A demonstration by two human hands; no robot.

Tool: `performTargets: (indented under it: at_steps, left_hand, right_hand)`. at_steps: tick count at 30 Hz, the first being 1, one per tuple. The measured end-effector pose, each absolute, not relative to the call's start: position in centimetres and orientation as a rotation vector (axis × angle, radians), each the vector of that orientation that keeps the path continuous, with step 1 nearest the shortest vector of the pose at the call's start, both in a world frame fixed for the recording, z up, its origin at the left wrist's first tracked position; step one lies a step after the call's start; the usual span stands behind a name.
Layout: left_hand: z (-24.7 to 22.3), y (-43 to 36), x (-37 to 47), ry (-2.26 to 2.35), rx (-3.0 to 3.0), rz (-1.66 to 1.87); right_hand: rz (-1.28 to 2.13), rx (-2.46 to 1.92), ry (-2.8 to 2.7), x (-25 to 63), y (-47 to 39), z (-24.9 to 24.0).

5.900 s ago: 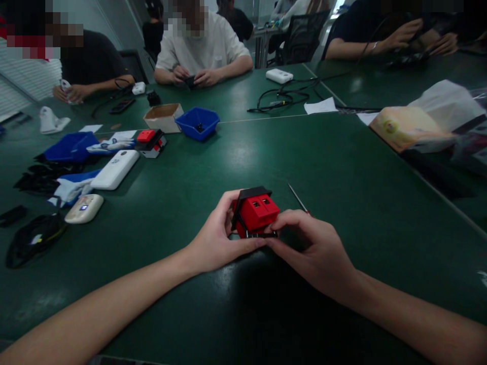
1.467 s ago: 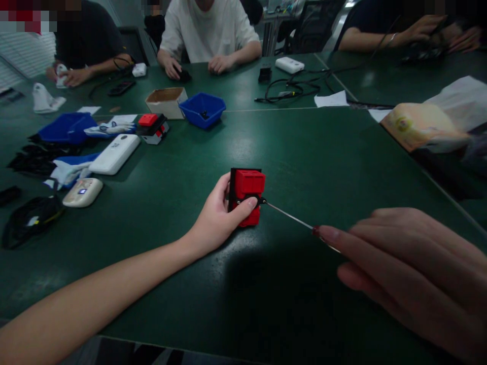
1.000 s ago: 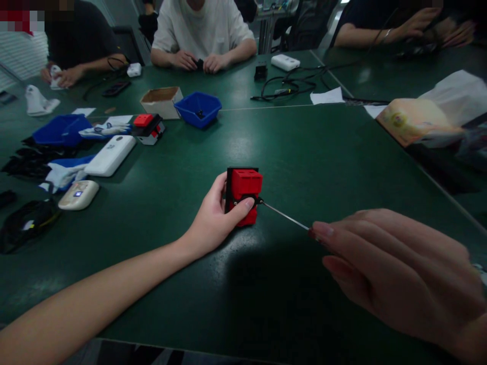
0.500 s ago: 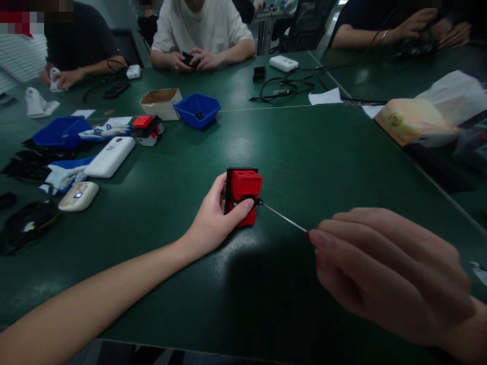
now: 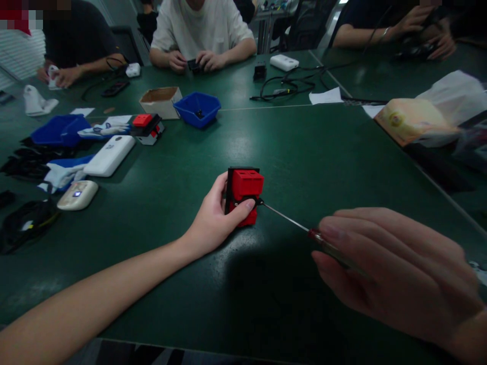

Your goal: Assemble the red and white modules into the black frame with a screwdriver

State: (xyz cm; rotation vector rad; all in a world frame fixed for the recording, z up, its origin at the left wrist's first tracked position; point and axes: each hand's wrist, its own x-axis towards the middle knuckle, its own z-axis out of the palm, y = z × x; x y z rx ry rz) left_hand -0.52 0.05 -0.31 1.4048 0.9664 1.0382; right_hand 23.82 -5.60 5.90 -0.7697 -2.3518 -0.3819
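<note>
My left hand grips a red and black plastic socket module upright on the green table, with the thumb pressed across its front. From the right, my right hand holds a screwdriver with a thin metal shaft and a dark red collar. The shaft's tip meets a small black tab on the module's right side. Part of the handle shows between the thumb and fingers; the rest is hidden by the hand.
At the left lie a similar red, black and grey module, a white power bank, gloves and a blue bin. Farther back stand another blue bin and a cardboard box. Black cables lie beyond. Several people sit around the table.
My right thumb has loosened and dropped away from the fingers, baring more of the screwdriver handle. The tip stays at the module's tab. My left hand and the module have hardly moved.
</note>
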Motion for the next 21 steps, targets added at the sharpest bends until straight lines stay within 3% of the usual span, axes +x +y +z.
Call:
performTargets:
  at_steps: [21]
  left_hand:
    - [-0.07, 0.01, -0.38, 0.943, 1.369, 1.047]
  right_hand:
    - [-0.402, -0.729, -2.359, 23.96, -5.61, 5.98]
